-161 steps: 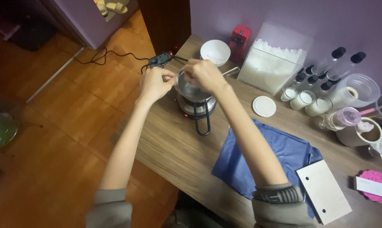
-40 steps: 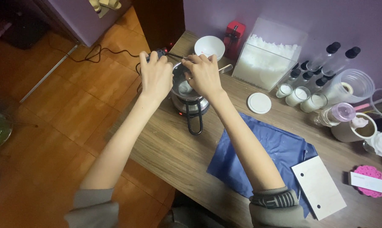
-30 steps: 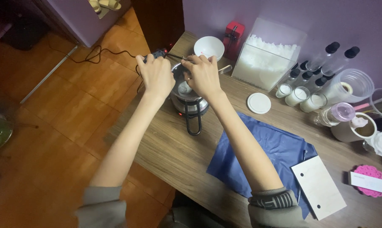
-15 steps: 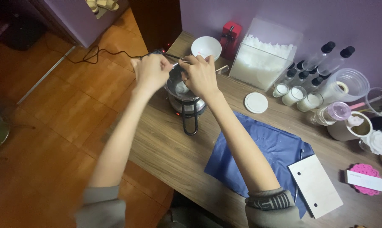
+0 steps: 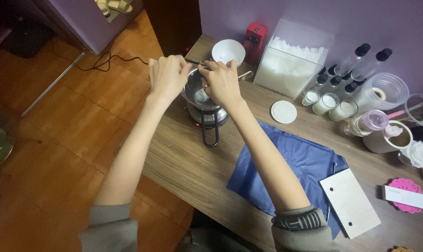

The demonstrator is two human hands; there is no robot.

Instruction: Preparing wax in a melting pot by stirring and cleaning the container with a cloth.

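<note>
a wooden worktop (image 5: 192, 158) runs against a purple wall, with orange plank flooring to its 9 o'clock side. both hands are raised over a small steel pot (image 5: 198, 93) seated on a compact electric heater (image 5: 207, 117), whose black loop handle points to 6 o'clock. the pot sits near the worktop's far left corner and holds a pale lump at its bottom. the left hand (image 5: 167, 75) is at the pot's 10 o'clock rim, fingers curled together; what they pinch cannot be told. the right hand (image 5: 221, 83) covers the pot's 2 o'clock rim, fingertips pressed together on a thin metal piece that lies across the pot's mouth, too small to identify.

at 12 o'clock of the pot stands a white bowl (image 5: 228, 50), and beside it a red device (image 5: 254, 38). at 2 o'clock is a clear bin of white flakes (image 5: 293, 65). a white round lid (image 5: 283, 112) lies at 3 o'clock, with three small glass jars of white wax (image 5: 326, 103) beyond it. a blue cloth (image 5: 291, 163) is spread at 5 o'clock, a pale board with two holes (image 5: 350, 203) lying partly over its right corner. a black cable (image 5: 113, 59) trails over the floor at 10 o'clock.
</note>
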